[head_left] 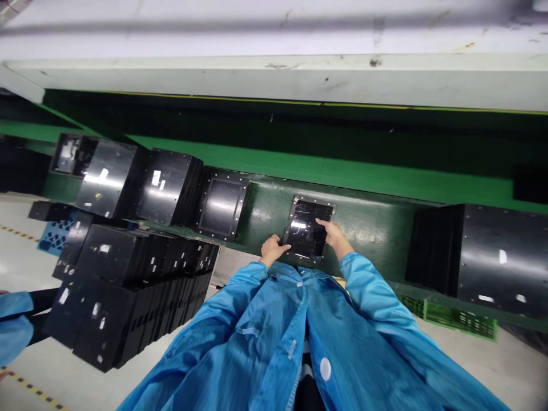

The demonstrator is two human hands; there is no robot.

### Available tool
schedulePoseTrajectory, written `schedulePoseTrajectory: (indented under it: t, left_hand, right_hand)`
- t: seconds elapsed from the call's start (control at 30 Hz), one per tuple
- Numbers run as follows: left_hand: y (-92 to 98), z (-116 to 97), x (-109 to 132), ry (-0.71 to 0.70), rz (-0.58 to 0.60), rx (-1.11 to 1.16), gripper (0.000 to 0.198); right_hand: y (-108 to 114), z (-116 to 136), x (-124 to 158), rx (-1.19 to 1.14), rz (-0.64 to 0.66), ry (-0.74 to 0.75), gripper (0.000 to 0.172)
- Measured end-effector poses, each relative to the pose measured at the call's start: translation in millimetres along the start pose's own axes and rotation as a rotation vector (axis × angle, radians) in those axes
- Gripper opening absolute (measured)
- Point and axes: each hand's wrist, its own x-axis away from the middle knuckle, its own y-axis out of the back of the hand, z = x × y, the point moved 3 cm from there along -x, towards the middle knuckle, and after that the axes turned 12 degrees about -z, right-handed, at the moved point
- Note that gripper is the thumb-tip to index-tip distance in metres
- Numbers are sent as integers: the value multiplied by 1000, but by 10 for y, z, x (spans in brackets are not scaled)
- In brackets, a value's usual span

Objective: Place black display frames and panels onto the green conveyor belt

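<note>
A black rectangular panel with a glossy dark centre (306, 231) and a screw-dotted frame lies on the green bench (363, 222) in front of me. My left hand (273, 250) is at its lower left edge, thumb toward the frame, the other fingers curled. At the right side is my right hand (336, 238), its index finger stretched out onto the glossy surface. The lower fingers of that hand are partly hidden. Neither hand lifts the panel.
Another framed panel (221, 204) lies to the left, beside stacks of black plates (165, 185). A tall stack (505, 260) stands at the right. More plates (103, 302) fill the lower left, near a person's blue sleeve (15, 319). Below the bench sits a green crate (460, 319).
</note>
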Motion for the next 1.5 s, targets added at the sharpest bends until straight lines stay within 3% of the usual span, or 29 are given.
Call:
schedulePoseTrajectory:
  t: [0.13, 0.27, 0.43, 0.53, 0.63, 0.7, 0.87, 1.1, 1.3, 1.5]
  left_hand:
    - [-11, -50, -58, -18, 36, -109, 53]
    - [-35, -21, -80, -47, 47, -130, 50]
    - [-48, -11, -62, -70, 47, -157, 50]
    - [-52, -30, -35, -115, 72, -187, 45]
    - [-50, -33, -24, -159, 90, -222, 39]
    - [-44, -32, -33, -182, 101, -236, 35]
    - [-5, -72, -96, -214, 158, -231, 31]
    - [-16, -217, -223, -17, 381, -197, 36]
    - [-71, -257, -372, -77, 326, -238, 43]
    - [-108, -289, -322, -51, 232, -258, 65]
  right_hand:
    - [-10, -40, 100, -15, -224, 267, 34]
    - [-9, -33, 273, 70, -251, 507, 52]
    - [352, -14, 523, 490, -410, 693, 59]
    - [681, -164, 654, 804, -435, 543, 47]
    - [866, -482, 776, 1157, -218, 288, 42]
    - [899, -675, 853, 1250, -117, 232, 43]
    - [889, -833, 913, 1220, -151, 251, 43]
    - [917, -656, 801, 1224, -153, 218, 43]
    - [984, -696, 608, 1176, -109, 36, 49]
    - [914, -531, 664, 1189, -290, 72, 44]
